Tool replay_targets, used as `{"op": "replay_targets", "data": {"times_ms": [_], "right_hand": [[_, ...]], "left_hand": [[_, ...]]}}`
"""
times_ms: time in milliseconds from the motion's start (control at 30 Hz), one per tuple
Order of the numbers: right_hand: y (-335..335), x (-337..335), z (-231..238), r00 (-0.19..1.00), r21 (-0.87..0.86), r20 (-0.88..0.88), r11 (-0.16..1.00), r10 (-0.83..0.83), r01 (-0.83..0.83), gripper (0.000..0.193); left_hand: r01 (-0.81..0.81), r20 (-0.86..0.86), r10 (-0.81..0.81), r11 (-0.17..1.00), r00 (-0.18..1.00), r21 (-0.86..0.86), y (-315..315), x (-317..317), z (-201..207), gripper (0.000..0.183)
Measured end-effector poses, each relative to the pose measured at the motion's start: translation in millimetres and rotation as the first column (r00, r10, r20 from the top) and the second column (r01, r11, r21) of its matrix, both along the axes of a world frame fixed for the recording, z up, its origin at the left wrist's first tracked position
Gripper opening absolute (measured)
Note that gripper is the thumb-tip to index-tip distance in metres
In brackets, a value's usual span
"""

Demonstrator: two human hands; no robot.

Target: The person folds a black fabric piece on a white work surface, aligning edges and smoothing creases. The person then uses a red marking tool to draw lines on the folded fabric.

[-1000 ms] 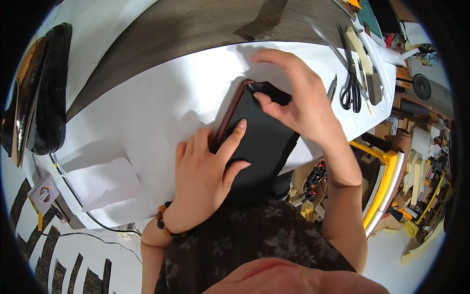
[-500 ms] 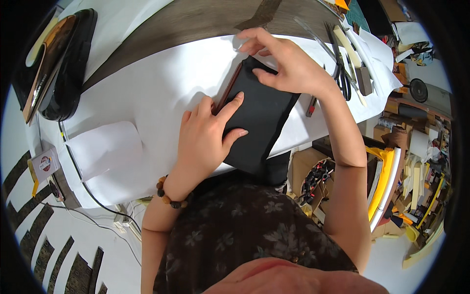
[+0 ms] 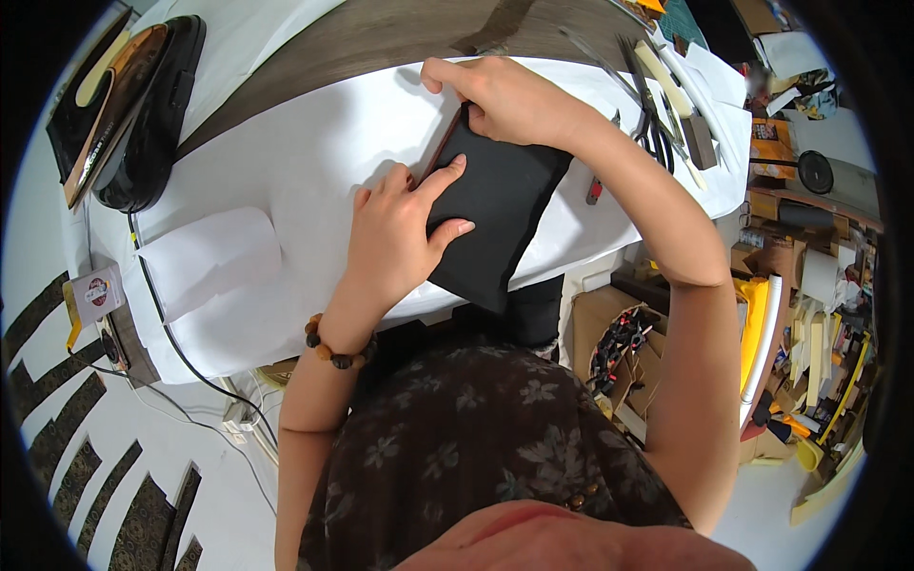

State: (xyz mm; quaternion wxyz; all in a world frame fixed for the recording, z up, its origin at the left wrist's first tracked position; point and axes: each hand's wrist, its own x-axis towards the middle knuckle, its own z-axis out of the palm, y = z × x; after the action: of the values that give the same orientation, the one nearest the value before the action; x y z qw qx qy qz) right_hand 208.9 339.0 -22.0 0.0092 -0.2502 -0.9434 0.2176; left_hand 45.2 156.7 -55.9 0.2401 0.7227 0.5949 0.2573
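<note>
The black sheet (image 3: 505,200), pointing lengthwise forward, is pressed by the splayed left hand (image 3: 395,228), its far end overlapped by the right hand (image 3: 514,100), grip unclear.

My bright counter (image 3: 381,40) in a cluttered room.
White sheeting (image 3: 319,162) catches the light around my left grip (image 3: 395,233); dark wood grain shows beyond my right grip (image 3: 500,100). Pale floor (image 3: 238,495) lies to their left, piled clutter (image 3: 809,371) to their right.
</note>
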Motion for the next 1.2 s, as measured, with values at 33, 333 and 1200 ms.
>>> {"op": "replay_targets", "data": {"times_ms": [33, 333, 1200], "right_hand": [[-2.0, 1.1, -1.3, 0.999, -0.040, 0.012, 0.998, -0.042, 0.043, 0.054], [-56.9, 54.2, -10.1, 0.962, 0.335, -0.234, 0.917, -0.143, 0.218, 0.033], [-34.6, 69.0, -14.9, 0.999, 0.471, -0.003, 0.881, -0.047, 0.043, 0.049]], "left_hand": [[0.004, 0.014, -0.004, 1.000, 1.000, 0.025, 0.4, -0.2, -2.1, 0.063], [0.029, 0.012, -0.030, 0.998, 0.999, 0.059, 6.4, -2.1, -2.2, 0.068], [0.112, 0.140, -0.107, 0.993, 0.984, -0.028, 14.5, -8.8, -3.8, 0.068]]}}
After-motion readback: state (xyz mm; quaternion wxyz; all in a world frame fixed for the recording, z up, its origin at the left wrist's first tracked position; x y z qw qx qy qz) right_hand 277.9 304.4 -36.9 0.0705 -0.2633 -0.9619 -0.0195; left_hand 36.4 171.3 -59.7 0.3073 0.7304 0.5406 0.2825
